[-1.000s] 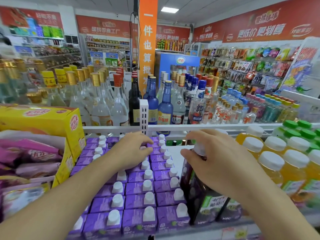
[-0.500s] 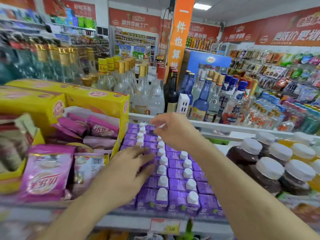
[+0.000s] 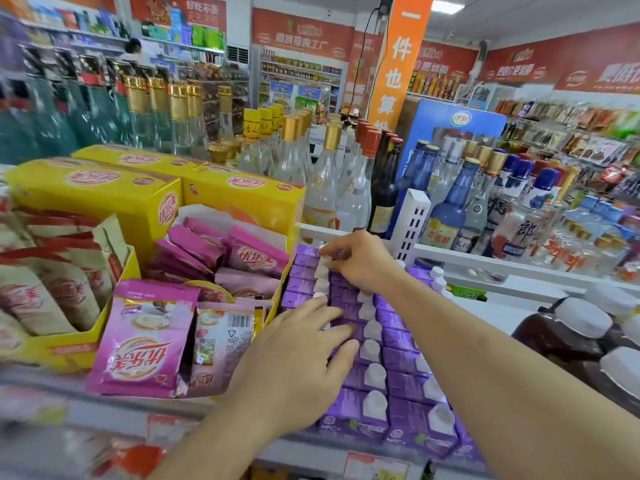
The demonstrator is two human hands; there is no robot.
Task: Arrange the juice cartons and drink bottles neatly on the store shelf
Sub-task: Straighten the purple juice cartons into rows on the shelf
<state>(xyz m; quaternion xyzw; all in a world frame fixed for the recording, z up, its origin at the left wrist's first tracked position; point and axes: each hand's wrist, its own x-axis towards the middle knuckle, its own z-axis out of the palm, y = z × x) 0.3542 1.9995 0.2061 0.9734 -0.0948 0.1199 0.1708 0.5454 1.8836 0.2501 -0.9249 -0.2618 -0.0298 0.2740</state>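
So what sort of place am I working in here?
Almost certainly a small grocery or discount store: purple cartons in rows on a shelf with a price tag on its edge, ranks of liquor bottles behind, and red banners above stocked aisles.

Two yellow cartons (image 3: 104, 199) stand at the back left, just beside an open yellow display box (image 3: 242, 206) holding pink sachets (image 3: 256, 258). Larger pink milk-tea packets (image 3: 145, 341) lean at the front edge. Further left, brown-and-red packets (image 3: 52, 282) fill another yellow tray. An orange hanging banner (image 3: 398, 64) with white characters drops from the ceiling, in front of a blue fridge (image 3: 457, 123). Red signs (image 3: 301, 32) line the far wall.
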